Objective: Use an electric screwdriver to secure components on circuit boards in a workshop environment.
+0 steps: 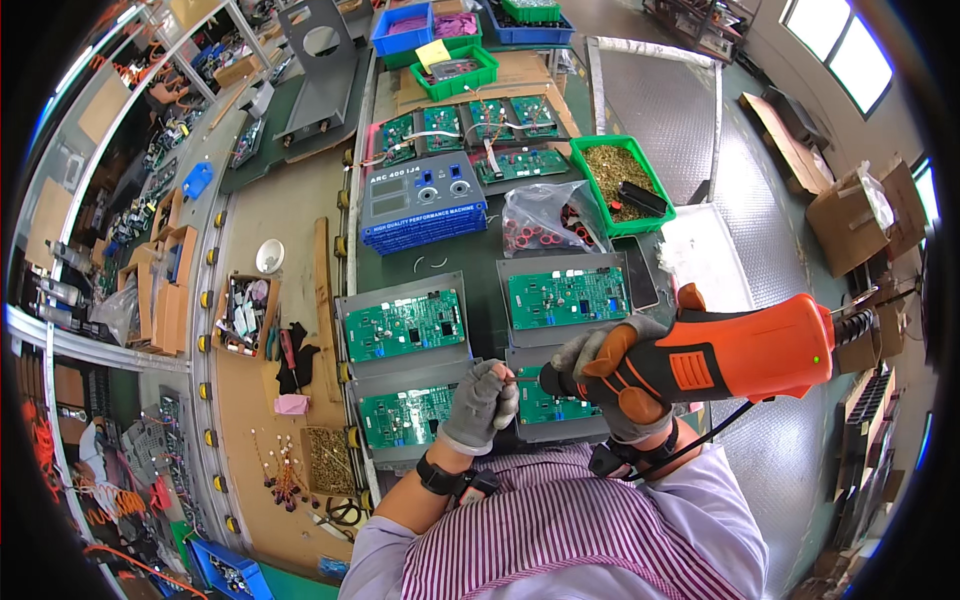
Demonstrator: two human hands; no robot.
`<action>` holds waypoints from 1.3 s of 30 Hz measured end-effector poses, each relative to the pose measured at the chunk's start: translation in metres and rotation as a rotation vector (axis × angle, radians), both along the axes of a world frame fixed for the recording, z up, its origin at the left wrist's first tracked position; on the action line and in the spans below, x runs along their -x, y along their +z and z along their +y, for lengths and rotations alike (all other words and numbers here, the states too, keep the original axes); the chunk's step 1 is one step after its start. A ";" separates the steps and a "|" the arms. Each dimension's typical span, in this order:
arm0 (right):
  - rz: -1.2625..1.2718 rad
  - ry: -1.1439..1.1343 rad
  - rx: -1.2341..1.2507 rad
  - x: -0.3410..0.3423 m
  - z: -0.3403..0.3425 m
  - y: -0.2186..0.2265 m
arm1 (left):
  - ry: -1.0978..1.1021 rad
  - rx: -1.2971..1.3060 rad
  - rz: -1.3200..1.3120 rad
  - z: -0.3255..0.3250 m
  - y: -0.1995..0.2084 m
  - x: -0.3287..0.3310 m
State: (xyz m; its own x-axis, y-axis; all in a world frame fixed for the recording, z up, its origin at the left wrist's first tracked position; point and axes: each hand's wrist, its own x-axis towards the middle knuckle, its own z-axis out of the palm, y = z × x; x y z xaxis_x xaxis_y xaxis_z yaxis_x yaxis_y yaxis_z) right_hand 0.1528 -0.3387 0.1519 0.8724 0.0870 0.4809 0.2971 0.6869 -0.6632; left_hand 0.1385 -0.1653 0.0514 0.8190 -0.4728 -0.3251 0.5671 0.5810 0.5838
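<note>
The right hand [618, 365] gripped an orange power screwdriver [745, 350]; the left hand [478, 408] was at its tip [525, 379]; a circuit board [565, 298] lay beyond it

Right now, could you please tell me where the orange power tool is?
In the head view, right of centre, the orange power tool is gripped in the right hand, its tip by the left hand.

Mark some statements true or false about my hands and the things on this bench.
1. The right hand holds an orange and black power tool. True.
2. The left hand lies flat on the bench. False: it is curled, beside the tool's tip.
3. A clear plastic bag holds reddish parts. True.
4. The green tray of small brassy parts stands left of the blue and grey control box. False: it stands to the right.
</note>
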 end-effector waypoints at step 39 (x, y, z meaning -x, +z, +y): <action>0.117 0.034 0.127 -0.018 0.007 -0.019 | -0.085 -0.299 -0.061 0.001 -0.044 -0.019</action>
